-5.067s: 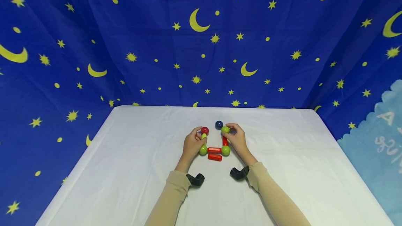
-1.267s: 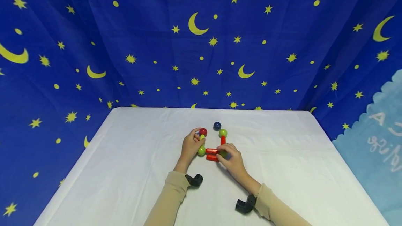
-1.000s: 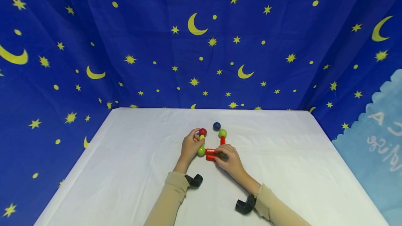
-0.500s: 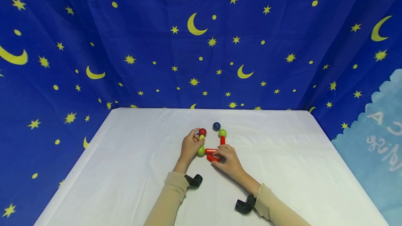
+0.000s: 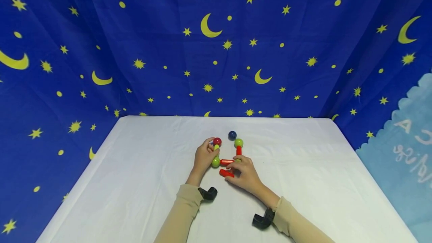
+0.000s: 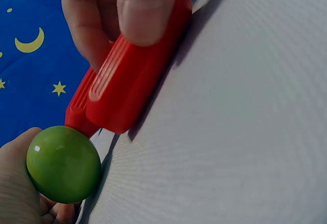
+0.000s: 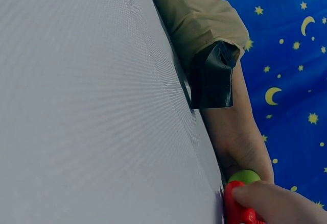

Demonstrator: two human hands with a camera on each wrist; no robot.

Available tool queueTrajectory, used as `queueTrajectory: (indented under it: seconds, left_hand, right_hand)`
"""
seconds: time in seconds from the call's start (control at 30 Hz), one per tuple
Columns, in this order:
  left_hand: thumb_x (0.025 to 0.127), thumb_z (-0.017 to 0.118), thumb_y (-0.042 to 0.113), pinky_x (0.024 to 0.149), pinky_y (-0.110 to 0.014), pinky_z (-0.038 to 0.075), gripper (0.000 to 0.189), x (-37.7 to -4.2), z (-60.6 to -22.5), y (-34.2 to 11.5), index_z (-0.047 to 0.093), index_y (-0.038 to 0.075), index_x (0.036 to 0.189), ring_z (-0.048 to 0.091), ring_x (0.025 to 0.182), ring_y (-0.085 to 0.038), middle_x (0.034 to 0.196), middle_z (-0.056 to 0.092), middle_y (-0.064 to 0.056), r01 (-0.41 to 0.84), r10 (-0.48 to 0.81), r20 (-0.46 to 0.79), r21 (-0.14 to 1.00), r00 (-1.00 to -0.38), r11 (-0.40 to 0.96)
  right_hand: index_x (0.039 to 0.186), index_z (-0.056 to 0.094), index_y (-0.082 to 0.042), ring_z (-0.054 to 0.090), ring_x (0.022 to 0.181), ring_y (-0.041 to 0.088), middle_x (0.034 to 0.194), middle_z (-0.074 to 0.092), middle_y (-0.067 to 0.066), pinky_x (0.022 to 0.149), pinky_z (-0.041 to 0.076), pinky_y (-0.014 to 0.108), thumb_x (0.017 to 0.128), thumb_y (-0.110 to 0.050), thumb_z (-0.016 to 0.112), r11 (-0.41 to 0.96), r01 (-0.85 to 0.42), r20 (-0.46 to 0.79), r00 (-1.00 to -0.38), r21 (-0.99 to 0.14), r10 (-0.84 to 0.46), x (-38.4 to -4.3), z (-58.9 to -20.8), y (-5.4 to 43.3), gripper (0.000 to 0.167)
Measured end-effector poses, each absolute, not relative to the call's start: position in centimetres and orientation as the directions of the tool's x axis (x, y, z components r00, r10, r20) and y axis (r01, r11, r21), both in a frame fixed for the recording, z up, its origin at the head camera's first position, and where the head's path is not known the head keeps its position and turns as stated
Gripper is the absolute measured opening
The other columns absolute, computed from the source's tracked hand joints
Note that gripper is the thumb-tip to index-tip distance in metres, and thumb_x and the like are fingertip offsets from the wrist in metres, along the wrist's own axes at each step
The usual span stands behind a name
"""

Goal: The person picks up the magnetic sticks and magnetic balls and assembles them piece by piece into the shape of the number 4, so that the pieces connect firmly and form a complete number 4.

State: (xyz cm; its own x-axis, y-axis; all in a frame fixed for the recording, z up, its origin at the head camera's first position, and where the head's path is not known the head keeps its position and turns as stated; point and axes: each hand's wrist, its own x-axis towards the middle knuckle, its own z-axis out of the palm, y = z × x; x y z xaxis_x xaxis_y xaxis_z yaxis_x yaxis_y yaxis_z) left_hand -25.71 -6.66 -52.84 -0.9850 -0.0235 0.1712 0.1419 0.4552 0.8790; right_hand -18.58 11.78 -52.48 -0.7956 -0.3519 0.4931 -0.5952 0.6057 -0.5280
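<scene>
In the head view my left hand (image 5: 203, 156) grips a yellow-green rod (image 5: 217, 147) with a red ball (image 5: 217, 141) at its far end. A green ball (image 5: 215, 162) sits at its near end. My right hand (image 5: 248, 173) pinches a loose red rod (image 5: 225, 173) between thumb and fingers, close over the table. The left wrist view has that rod (image 6: 135, 76) under the thumb, in front of a second red rod (image 6: 79, 109) that meets the green ball (image 6: 64, 164). The corner ball by my right fingers is mostly hidden.
A red rod (image 5: 239, 150) runs away from my right hand to another green ball (image 5: 239, 143). Beyond it lies a dark blue ball (image 5: 232, 135) on the white tablecloth (image 5: 152, 160). A blue curtain (image 5: 175, 48) with stars and moons surrounds the table.
The right hand has left the far green ball, come nearer and taken hold of the loose red rod, which is now tilted and shifted slightly toward me. The left hand keeps its grip.
</scene>
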Motion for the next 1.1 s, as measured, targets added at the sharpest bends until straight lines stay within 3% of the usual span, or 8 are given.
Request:
queueTrajectory:
  seconds: [0.17,0.37,0.57,0.77,0.93,1.1]
  left_hand:
    - [0.082,0.071,0.015,0.06,-0.018,0.042,0.048,-25.6,-52.8,-6.7,0.058,0.008,0.127,0.05,0.065,-0.009,0.079,0.06,-0.005,0.144,-0.022,0.173,0.878,-0.985,0.457]
    - [0.081,0.072,0.015,0.06,-0.017,0.043,0.048,-25.6,-52.9,-6.6,0.058,0.009,0.127,0.05,0.066,-0.008,0.08,0.06,-0.005,0.138,-0.025,0.167,0.88,-0.986,0.454]
    - [0.082,0.071,0.013,0.06,-0.017,0.042,0.047,-25.6,-53.0,-6.4,0.058,0.009,0.127,0.05,0.066,-0.009,0.08,0.06,-0.006,0.139,-0.023,0.167,0.881,-0.986,0.453]
    - [0.081,0.071,0.013,0.06,-0.017,0.041,0.047,-25.5,-52.9,-6.3,0.058,0.008,0.127,0.049,0.065,-0.009,0.079,0.059,-0.005,0.132,-0.027,0.161,0.885,-0.987,0.446]
    - [0.08,0.071,0.013,0.058,-0.017,0.039,0.048,-25.6,-52.8,-6.4,0.059,0.008,0.126,0.047,0.064,-0.008,0.078,0.058,-0.004,0.14,-0.036,0.175,0.879,-0.984,0.456]
    - [0.08,0.071,0.014,0.058,-0.017,0.04,0.047,-25.7,-52.9,-6.5,0.059,0.009,0.126,0.047,0.064,-0.008,0.078,0.058,-0.004,0.135,-0.04,0.172,0.879,-0.984,0.457]
  right_hand:
    - [0.09,0.073,-0.013,0.058,0.101,0.023,0.099,0.068,0.006,0.091,0.042,0.044,0.072,-0.016,0.08,0.524,-0.562,0.501,-0.823,-0.641,-0.269,-18.6,-52.5,11.8,0.02]
    - [0.09,0.071,-0.009,0.059,0.079,0.018,0.083,0.066,0.004,0.075,0.046,0.027,0.072,-0.004,0.08,0.378,-0.527,0.53,-0.841,-0.761,-0.106,-18.6,-52.4,12.0,0.021]
    - [0.085,0.069,0.003,0.058,0.075,0.028,0.076,0.065,0.014,0.072,0.049,0.039,0.07,0.006,0.077,0.393,-0.557,0.602,-0.798,-0.731,-0.012,-17.9,-50.9,11.6,0.018]
    - [0.083,0.066,0.006,0.057,0.072,0.031,0.074,0.065,0.016,0.068,0.046,0.039,0.073,0.006,0.074,0.38,-0.473,0.53,-0.846,-0.795,0.056,-16.6,-48.8,11.5,0.013]
    - [0.078,0.061,0.006,0.051,0.061,0.015,0.067,0.059,0.013,0.057,0.043,0.025,0.074,0.006,0.074,0.334,-0.442,0.494,-0.865,-0.832,0.085,-16.4,-48.8,11.7,0.014]
    - [0.077,0.058,0.007,0.046,0.06,0.002,0.065,0.055,0.014,0.053,0.04,0.018,0.075,0.009,0.071,0.271,-0.437,0.475,-0.876,-0.857,0.088,-16.2,-49.1,12.0,0.013]
